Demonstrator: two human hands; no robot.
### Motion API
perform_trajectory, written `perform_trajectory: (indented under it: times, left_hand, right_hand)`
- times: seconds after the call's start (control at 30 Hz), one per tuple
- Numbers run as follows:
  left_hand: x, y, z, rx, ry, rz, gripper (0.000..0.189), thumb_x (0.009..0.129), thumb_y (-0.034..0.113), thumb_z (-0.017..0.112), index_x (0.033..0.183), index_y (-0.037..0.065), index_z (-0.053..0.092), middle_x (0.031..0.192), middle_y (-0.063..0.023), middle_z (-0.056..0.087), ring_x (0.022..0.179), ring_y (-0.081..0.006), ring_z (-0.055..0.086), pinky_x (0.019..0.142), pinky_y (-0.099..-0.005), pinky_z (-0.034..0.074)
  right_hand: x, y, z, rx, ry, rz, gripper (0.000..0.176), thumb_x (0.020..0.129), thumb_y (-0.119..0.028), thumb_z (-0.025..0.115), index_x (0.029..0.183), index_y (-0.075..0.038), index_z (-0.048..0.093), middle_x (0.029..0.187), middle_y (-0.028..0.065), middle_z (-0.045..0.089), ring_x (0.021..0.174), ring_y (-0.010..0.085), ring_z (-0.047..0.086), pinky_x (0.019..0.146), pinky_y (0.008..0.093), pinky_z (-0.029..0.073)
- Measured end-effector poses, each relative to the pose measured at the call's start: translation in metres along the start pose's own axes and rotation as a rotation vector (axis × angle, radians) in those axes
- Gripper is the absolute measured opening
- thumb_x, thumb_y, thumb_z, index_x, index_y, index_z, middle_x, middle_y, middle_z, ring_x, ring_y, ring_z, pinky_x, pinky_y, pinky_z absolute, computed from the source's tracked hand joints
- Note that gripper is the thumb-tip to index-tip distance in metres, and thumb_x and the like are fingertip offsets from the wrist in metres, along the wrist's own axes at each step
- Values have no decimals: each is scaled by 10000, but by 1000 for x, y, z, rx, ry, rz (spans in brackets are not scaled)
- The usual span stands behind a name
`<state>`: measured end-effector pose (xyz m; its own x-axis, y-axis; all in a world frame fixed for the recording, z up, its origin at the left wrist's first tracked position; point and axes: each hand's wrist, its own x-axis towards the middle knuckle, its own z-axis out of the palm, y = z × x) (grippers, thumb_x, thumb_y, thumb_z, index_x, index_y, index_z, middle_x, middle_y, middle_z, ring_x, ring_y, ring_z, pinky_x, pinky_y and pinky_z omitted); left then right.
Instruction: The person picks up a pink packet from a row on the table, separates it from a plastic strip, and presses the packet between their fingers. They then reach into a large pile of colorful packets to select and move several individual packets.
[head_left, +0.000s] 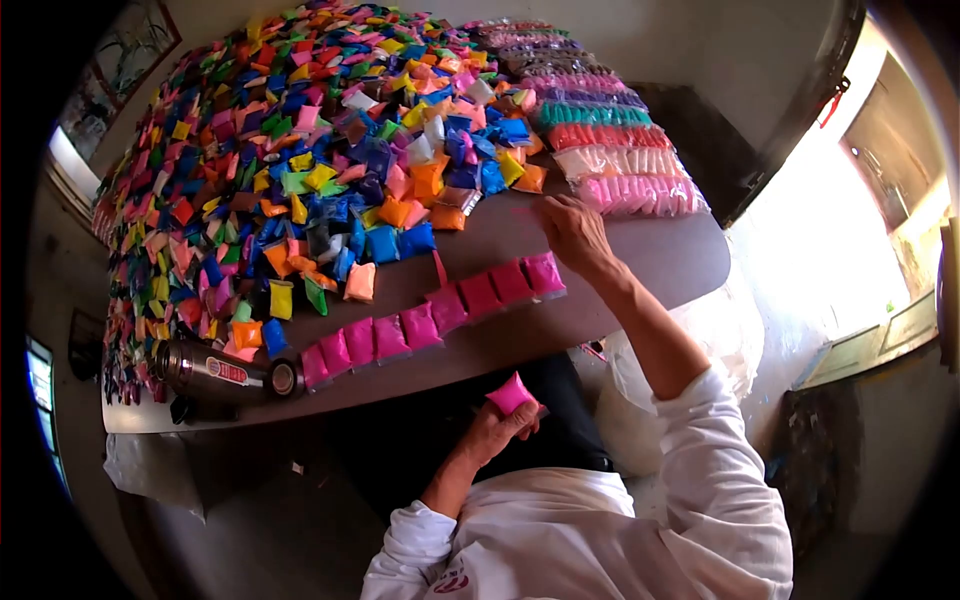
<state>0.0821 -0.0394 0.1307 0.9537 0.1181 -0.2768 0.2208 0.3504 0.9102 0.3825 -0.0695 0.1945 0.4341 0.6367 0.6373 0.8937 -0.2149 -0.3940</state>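
My left hand (492, 432) is closed around a bright pink packet (512, 393), holding it low, in front of the table's near edge. My right hand (575, 235) is over the table, to the right of the large pile, with its fingers bent together. A faint pink streak shows by its fingertips, too blurred to name. Just below and left of that hand runs a joined strip of pink packets (447, 308), lying along the near side of the table. A thin pink piece (440, 268) sticks up from behind the strip.
A heap of small multicoloured packets (300, 150) covers much of the table (660, 250). Clear bags of sorted packets (620, 160) lie in rows at the back right. A metal thermos (215, 370) lies on its side at the front left. White plastic bags (640, 400) stand below the right edge.
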Motion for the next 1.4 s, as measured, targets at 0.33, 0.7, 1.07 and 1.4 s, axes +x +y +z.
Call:
perform_trajectory:
  times: [0.33, 0.7, 1.07, 1.4]
  left_hand:
    - [-8, -1, -12, -27, 5, 57, 405, 879, 457, 625, 837, 56, 582, 710, -41, 588, 613, -113, 522, 571, -251, 420]
    - [-10, -6, 9, 35, -95, -1, 230, 862, 253, 684, 919, 66, 562, 711, -9, 570, 616, -80, 522, 556, -224, 429]
    - [-12, -44, -35, 74, 314, -120, 351, 892, 383, 627, 761, 60, 591, 663, -23, 575, 595, -98, 500, 586, -252, 408]
    - [-28, -93, -83, -175, 685, -242, 310, 831, 380, 693, 793, 85, 607, 660, -33, 577, 557, -136, 509, 541, -270, 393]
  right_hand:
    - [-74, -81, -11, 286, -172, 238, 192, 839, -184, 651, 981, -54, 658, 791, 155, 635, 707, 303, 620, 632, 399, 487]
    - [-162, -133, -35, 972, -559, 693, 284, 871, -185, 689, 1053, 14, 599, 906, 62, 646, 793, 118, 612, 651, 258, 517]
    - [-59, -2, -37, 215, -149, 655, 316, 769, -299, 727, 845, 4, 674, 669, 96, 621, 614, 137, 571, 586, 318, 456]
    - [-61, -1, -22, -48, -92, 495, 454, 757, -341, 726, 1118, -79, 641, 1059, 151, 611, 971, 305, 600, 836, 390, 479]
